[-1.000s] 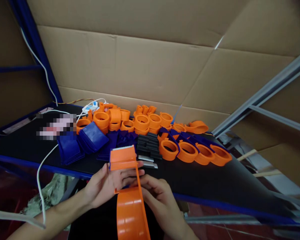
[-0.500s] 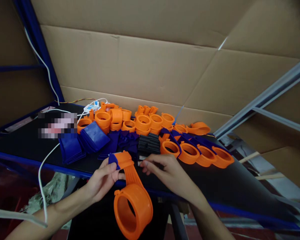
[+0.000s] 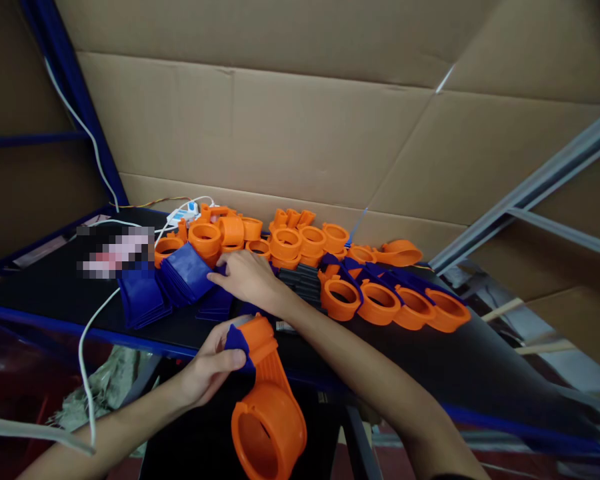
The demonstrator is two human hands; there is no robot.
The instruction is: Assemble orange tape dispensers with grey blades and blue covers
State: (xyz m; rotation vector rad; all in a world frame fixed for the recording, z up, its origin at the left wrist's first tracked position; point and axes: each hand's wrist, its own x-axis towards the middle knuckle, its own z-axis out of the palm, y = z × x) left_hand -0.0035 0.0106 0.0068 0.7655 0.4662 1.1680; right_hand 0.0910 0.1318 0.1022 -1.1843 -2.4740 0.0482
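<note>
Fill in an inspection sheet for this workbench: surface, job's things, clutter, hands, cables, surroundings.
Surface: black bench top, blue front edge.
Job's things: orange dispenser, blue insert at its neck; blue plates stacked.
Clutter: orange rings at back; finished dispensers in a row; black parts.
Hands: left hand grips the orange dispenser; right hand open, touching the blue plates.
Cables: white cable hangs off the edge; power strip.
Surroundings: cardboard wall, grey rail.

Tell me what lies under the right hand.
Dark blue plastic pieces show around the right hand, heaped on the black table. Whether its fingers hold one is hidden by the palm.
</note>
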